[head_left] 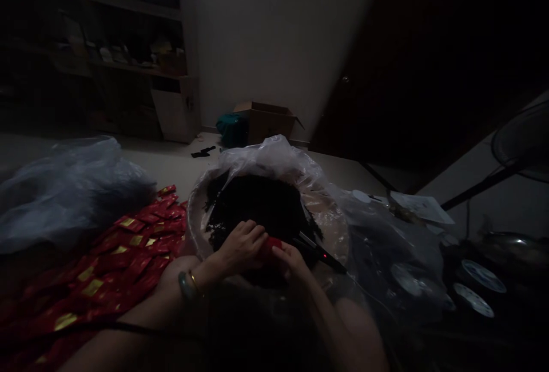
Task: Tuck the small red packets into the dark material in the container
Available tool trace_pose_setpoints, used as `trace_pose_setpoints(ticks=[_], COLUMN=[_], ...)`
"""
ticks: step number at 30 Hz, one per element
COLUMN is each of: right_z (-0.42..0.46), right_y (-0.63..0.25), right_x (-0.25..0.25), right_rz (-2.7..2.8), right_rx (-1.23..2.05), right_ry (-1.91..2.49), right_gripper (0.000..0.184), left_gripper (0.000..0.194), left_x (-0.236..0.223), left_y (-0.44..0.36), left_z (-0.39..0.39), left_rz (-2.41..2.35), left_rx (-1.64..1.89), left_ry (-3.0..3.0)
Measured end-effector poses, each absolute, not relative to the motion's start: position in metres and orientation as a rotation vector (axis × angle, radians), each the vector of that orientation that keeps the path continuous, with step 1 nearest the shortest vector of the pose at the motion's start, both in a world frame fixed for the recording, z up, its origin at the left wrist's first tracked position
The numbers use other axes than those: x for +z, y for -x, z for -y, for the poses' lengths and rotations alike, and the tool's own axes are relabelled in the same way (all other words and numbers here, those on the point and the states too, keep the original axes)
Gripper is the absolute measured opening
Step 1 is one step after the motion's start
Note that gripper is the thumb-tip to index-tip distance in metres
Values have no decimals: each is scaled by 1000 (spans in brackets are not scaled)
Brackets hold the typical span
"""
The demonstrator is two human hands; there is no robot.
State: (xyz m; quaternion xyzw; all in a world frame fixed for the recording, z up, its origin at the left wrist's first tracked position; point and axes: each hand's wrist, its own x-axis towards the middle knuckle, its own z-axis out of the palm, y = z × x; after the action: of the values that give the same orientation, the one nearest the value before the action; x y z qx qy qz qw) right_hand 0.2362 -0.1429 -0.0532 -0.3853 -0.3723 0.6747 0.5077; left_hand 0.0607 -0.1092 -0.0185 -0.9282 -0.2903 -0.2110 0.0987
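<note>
Both my hands meet over the near edge of a wide round tray heaped with dark loose leaves. My left hand, a bangle on its wrist, is curled around one end of a small red packet. My right hand pinches the packet's other end. A dark slim tool with a tiny red light lies on the tray just right of my right hand.
Several red-and-gold packets are strewn at the left. Clear plastic bags lie at far left and behind the tray. Round tins sit at the right. A cardboard box stands by the far wall, shelves at the back left.
</note>
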Motion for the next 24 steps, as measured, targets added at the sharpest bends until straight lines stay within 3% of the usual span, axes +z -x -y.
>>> trace_pose_setpoints(ticks=[7,11,18,24], right_z=[147,141,134,134], right_y=[-230,-221,-209,-206], right_x=[-35,-45,-60,-58], right_rz=[970,967,905,869], right_rx=[1876,1742,1668,1646], right_ry=[917,1025,1042,987], right_gripper=[35,45,54,47], left_gripper=[28,32,21,16], left_x=[-17,-11,-12,-12], left_y=[-51,-47,-44,-45], left_z=[110,110,105,103], left_rz=[595,641,645,674], left_rx=[-571,-508,-434,-484], left_ry=[2901,2867,2808,2837])
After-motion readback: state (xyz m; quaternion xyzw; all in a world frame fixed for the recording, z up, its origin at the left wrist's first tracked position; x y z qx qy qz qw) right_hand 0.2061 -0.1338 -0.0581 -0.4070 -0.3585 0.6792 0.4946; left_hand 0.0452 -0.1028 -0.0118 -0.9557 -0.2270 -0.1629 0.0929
